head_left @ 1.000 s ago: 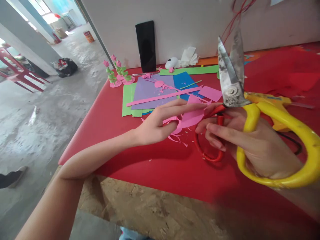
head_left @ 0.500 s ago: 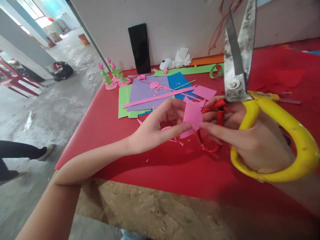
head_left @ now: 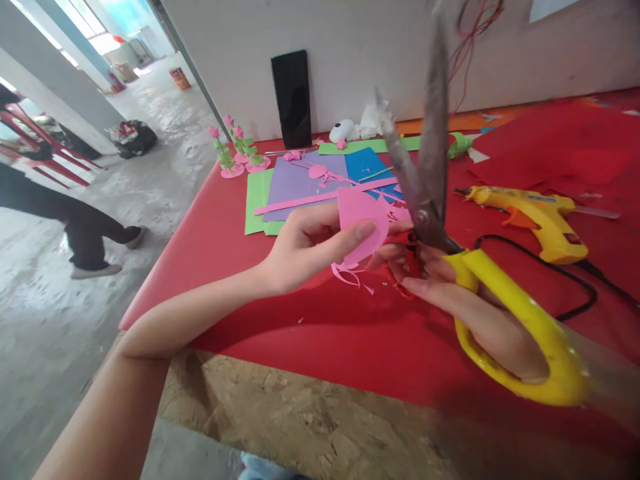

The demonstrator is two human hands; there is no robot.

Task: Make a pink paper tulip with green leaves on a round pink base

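A pink piece of paper [head_left: 363,217] with a curved edge is pinched between the thumb and fingers of my left hand [head_left: 305,253]. My right hand [head_left: 465,300] is closed on large scissors [head_left: 433,220], with the yellow loop around the hand. Their worn metal blades point up and stand apart, just right of the paper. Red handle parts show among my right fingers; I cannot tell whether they belong to the same scissors. Pink paper scraps [head_left: 347,275] lie under and behind my hands.
Purple paper [head_left: 305,183], blue paper [head_left: 363,160] and green paper [head_left: 255,207] lie behind my left hand. Small paper flowers [head_left: 233,160] stand at the back left, near a black phone [head_left: 293,100]. A yellow glue gun [head_left: 535,213] with its cord lies right. A person's legs [head_left: 85,220] show left.
The scissors have tilted and moved left and down with my right hand. The pink paper has turned and shifted left. The glue gun has come into fuller view; the person's legs moved right.
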